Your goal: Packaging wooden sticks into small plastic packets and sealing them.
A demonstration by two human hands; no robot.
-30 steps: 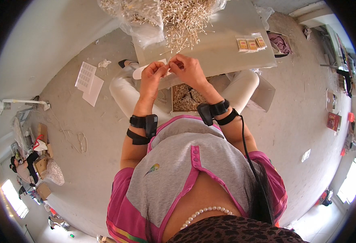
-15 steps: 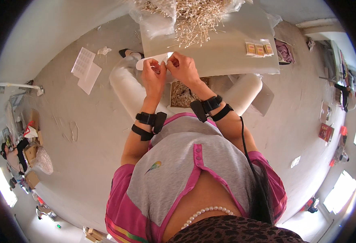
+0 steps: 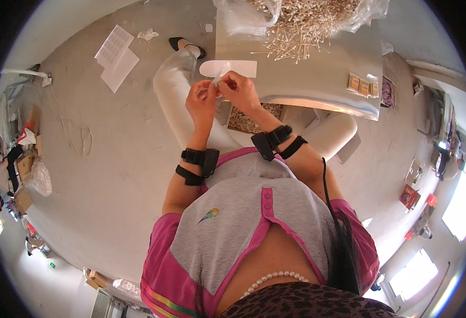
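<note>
My left hand (image 3: 201, 99) and my right hand (image 3: 239, 91) meet just off the table's near left edge. The fingers of both are pinched on a small clear plastic bag (image 3: 224, 70), whose upper part shows between them; whatever it contains is too small to make out. Right behind the fingers, a white card with one rounded end (image 3: 243, 68) lies at the table edge and juts out past it. Farther back is a loose heap of cotton swabs (image 3: 302, 32), well apart from both hands.
Several small yellow-labelled packs (image 3: 363, 85) lie at the right of the table (image 3: 317, 79). Clear plastic film (image 3: 246, 18) surrounds the swab heap. Under the table edge stands a box of swabs (image 3: 249, 119). White printed sheets (image 3: 117, 58) lie on the floor at left.
The whole view has shifted, so the table and swabs appear farther right. Both hands stay pinched together, and more of the white card shows behind them.
</note>
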